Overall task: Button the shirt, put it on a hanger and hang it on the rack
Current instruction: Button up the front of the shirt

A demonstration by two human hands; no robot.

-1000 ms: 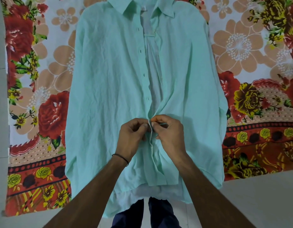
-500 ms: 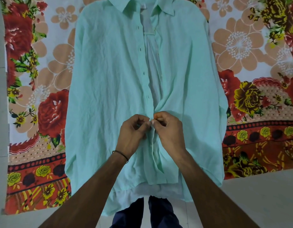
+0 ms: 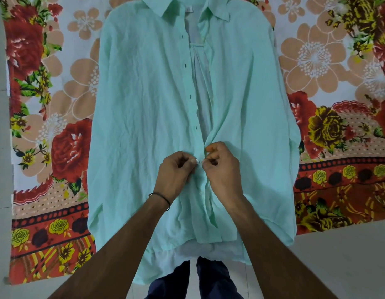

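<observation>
head cam | riding on the person's head, looking forward and steeply down, wide-angle | hovering close over the shirt [image 3: 144,126], which is filling mid-frame on a floral sheet [image 3: 47,147] | left hand [image 3: 174,171] and right hand [image 3: 224,167] meeting near centre

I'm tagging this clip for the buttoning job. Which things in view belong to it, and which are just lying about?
In use: crumpled mint-green fabric shirt; left hand and right hand, both pinching its front edges.
Just there: red-and-peach floral bedsheet; pale grey floor.
</observation>
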